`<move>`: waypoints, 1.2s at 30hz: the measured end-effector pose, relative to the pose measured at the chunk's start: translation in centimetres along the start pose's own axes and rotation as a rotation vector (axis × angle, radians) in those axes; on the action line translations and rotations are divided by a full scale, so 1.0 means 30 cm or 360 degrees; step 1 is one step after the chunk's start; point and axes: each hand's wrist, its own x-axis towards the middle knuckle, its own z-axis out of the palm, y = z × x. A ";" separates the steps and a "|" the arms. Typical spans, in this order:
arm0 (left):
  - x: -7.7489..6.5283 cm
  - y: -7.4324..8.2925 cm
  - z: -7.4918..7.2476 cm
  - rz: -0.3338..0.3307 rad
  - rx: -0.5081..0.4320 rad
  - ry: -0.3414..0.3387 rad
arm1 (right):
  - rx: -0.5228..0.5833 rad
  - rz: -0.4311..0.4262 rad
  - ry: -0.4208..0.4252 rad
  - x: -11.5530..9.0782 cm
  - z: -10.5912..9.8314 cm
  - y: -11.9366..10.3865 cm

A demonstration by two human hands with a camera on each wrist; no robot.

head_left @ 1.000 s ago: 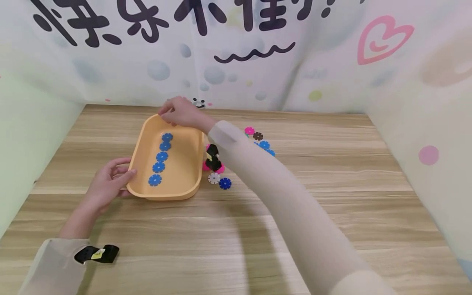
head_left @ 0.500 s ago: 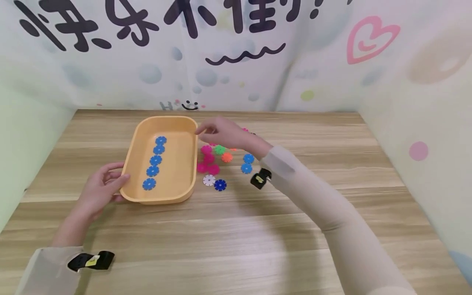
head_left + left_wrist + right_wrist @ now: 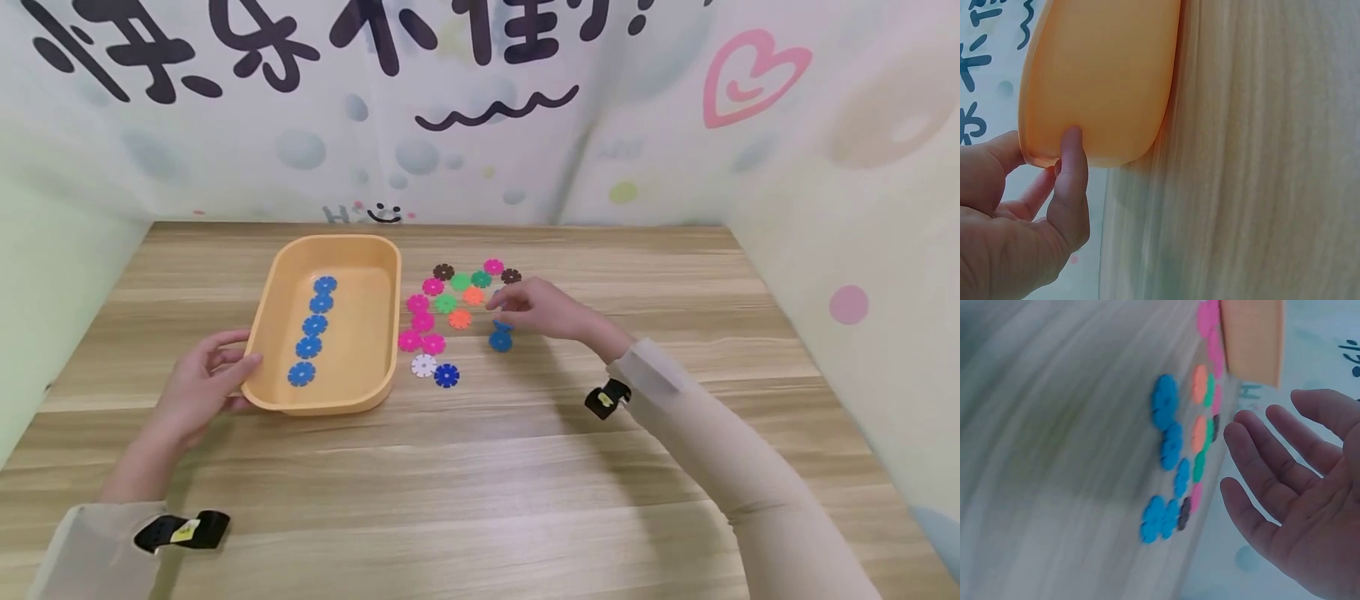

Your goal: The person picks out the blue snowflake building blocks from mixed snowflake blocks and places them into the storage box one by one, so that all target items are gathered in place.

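Note:
My left hand (image 3: 202, 387) grips the left rim of an orange plastic tub (image 3: 356, 333). In the left wrist view, the fingers of this hand (image 3: 1035, 225) are bent at the corner of the tub (image 3: 1116, 75). Several blue notched flower-shaped discs (image 3: 309, 347) lie in a row on the tub's floor. My right hand (image 3: 543, 308) hovers by the blue discs (image 3: 500, 341) on the table, partly covering them in the head view. In the right wrist view, the loosely bent fingers of my right hand (image 3: 1297, 469) hold nothing, beside the blue discs (image 3: 1165, 402).
Between tub and right hand lie pink discs (image 3: 423, 322), green discs (image 3: 446, 303), orange discs (image 3: 460, 319) and brown discs (image 3: 443, 272). A white disc (image 3: 423, 365) and a dark blue disc (image 3: 447, 375) sit nearer. A printed curtain (image 3: 480, 158) stands behind the wooden table (image 3: 480, 492).
My right hand has left the tub's far rim and moved right to the blue discs on the table. The left hand keeps its grip on the tub. The head view has shifted slightly.

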 end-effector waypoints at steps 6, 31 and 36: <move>0.001 -0.005 -0.002 0.0004 -0.0017 0.0009 | 0.0039 0.0099 -0.0010 -0.041 0.011 0.077; 0.000 -0.002 0.003 0.0001 -0.0007 0.0027 | -0.0067 0.0128 0.0048 -0.015 0.091 0.132; 0.001 -0.003 0.002 0.0002 -0.0004 0.0023 | -0.0106 0.0139 0.0064 -0.009 0.097 0.130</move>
